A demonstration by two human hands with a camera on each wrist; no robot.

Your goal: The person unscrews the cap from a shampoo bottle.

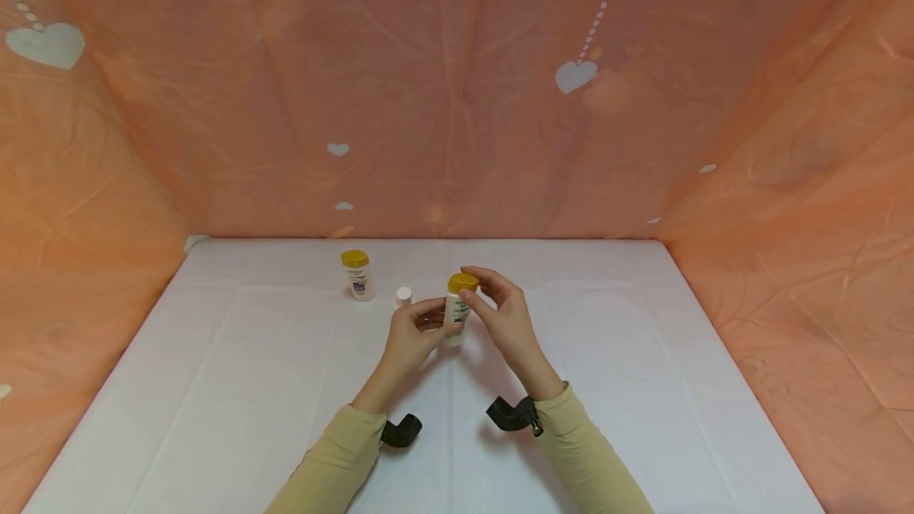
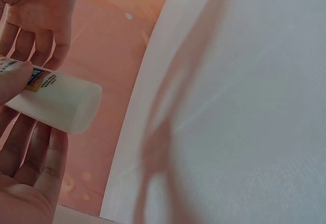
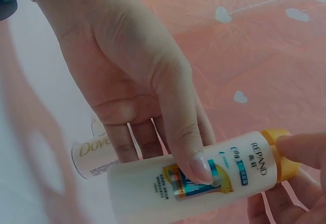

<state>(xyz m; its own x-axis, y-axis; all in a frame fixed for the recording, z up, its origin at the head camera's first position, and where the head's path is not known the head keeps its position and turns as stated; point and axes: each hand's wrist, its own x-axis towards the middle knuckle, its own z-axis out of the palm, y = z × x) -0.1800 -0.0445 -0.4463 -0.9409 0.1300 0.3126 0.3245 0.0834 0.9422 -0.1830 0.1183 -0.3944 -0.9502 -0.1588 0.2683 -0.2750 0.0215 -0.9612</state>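
Observation:
A small white toiletry bottle (image 1: 454, 309) with a yellow cap (image 1: 463, 283) is held up over the table, tilted slightly. My left hand (image 1: 414, 337) grips its body, the thumb lying across the label; in the right wrist view the label on the bottle (image 3: 143, 196) reads REPAND. At the cap, the thumb and fingers of my right hand (image 1: 508, 320) pinch from both sides. Behind the left hand stands a white-capped bottle (image 1: 404, 295), mostly hidden in the head view; the right wrist view shows Dove lettering on this bottle (image 3: 90, 158).
Farther left on the white table (image 1: 236, 403) stands another white bottle (image 1: 359, 280) with a yellow cap and a purple label mark. An orange curtain (image 1: 400, 101) with pale hearts encloses the back and sides. Black wrist cameras sit on both sleeves.

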